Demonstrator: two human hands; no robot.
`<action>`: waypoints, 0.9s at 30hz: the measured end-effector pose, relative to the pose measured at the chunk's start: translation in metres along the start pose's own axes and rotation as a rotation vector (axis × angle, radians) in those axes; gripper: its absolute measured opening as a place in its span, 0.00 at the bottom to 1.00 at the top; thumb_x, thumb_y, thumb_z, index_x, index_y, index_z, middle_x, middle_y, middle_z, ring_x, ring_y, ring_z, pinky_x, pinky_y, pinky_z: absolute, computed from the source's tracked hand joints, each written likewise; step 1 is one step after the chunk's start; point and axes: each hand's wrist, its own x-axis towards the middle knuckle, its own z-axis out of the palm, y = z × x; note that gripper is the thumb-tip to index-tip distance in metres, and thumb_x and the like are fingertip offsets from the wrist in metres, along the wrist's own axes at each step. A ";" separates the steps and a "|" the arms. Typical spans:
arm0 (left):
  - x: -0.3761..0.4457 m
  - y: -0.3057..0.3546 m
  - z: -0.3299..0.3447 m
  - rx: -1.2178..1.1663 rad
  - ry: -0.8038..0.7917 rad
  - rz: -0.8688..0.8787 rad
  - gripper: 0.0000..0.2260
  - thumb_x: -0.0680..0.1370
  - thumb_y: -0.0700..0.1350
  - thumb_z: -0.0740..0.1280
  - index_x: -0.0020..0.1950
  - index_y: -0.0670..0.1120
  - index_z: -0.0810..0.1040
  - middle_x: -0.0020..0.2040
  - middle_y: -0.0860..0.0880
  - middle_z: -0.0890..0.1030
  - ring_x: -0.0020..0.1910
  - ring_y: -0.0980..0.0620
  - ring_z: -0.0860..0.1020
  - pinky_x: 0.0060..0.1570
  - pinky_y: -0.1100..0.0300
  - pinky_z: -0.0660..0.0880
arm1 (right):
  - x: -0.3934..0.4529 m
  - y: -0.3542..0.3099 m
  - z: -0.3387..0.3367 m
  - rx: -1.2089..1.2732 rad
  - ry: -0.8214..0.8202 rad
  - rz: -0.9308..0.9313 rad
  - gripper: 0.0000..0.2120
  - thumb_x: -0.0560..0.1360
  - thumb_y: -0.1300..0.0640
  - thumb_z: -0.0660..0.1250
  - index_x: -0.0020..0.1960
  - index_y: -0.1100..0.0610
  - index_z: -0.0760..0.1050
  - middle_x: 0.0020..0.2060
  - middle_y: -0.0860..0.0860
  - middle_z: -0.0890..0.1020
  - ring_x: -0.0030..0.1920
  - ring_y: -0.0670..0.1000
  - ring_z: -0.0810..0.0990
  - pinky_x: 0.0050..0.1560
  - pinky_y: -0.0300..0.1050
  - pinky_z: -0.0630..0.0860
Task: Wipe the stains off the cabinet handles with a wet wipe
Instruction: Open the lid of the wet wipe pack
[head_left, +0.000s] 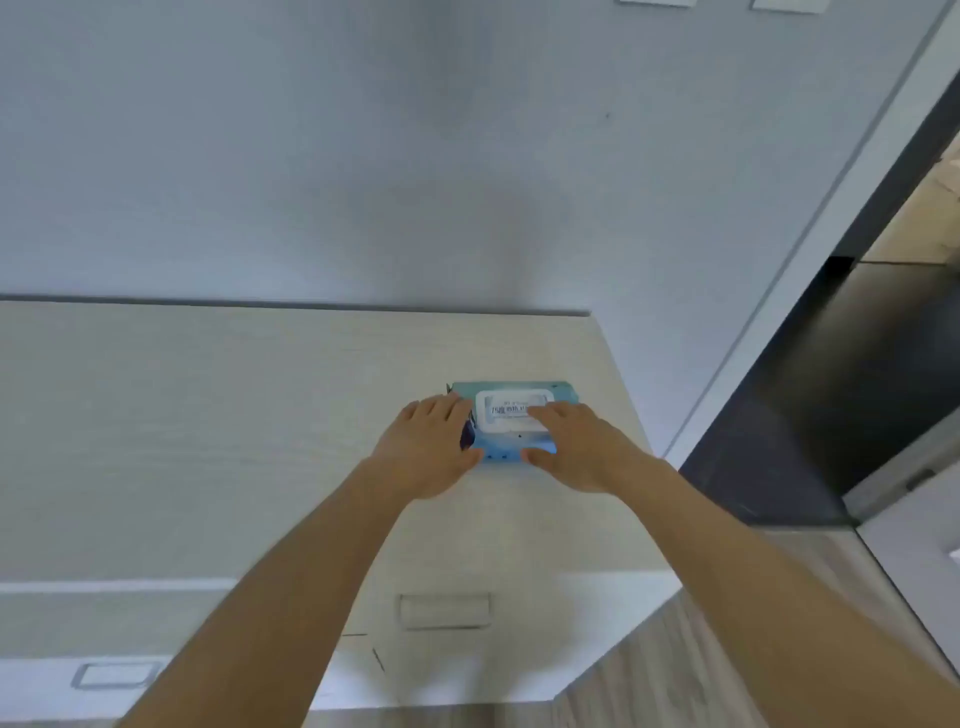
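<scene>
A blue pack of wet wipes (511, 395) with a white lid lies flat on the pale wooden cabinet top (208, 415), near its right end. My left hand (431, 447) rests on the pack's left end, fingers spread over it. My right hand (576, 447) lies on the pack's right side, fingertips on the white lid, which looks closed. On the cabinet front below, a recessed rectangular handle (444, 610) shows between my forearms, and another handle (117, 674) sits lower left.
A grey wall (363, 156) rises behind the cabinet. To the right is a dark doorway (841, 374) with a white door frame. Wood-look floor (675, 675) shows at the bottom right beside the cabinet's corner.
</scene>
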 end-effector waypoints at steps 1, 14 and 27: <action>0.005 0.000 0.005 0.012 -0.022 -0.006 0.29 0.81 0.58 0.54 0.77 0.46 0.50 0.78 0.48 0.52 0.76 0.50 0.51 0.73 0.56 0.48 | 0.006 0.002 0.004 -0.019 0.009 -0.013 0.30 0.79 0.43 0.58 0.75 0.53 0.54 0.75 0.52 0.58 0.73 0.54 0.56 0.69 0.52 0.63; -0.003 -0.029 0.043 -0.042 0.060 0.038 0.31 0.80 0.62 0.49 0.78 0.49 0.48 0.78 0.51 0.49 0.76 0.54 0.46 0.74 0.58 0.40 | 0.018 -0.009 0.055 0.083 0.368 -0.022 0.27 0.74 0.38 0.62 0.69 0.47 0.67 0.68 0.46 0.69 0.68 0.53 0.62 0.63 0.51 0.62; 0.000 -0.030 0.050 -0.045 0.101 0.116 0.36 0.74 0.65 0.33 0.78 0.47 0.44 0.78 0.52 0.43 0.73 0.60 0.35 0.72 0.61 0.32 | 0.014 -0.023 0.046 0.022 0.575 -0.306 0.17 0.64 0.55 0.78 0.50 0.61 0.83 0.49 0.55 0.85 0.52 0.56 0.83 0.51 0.52 0.80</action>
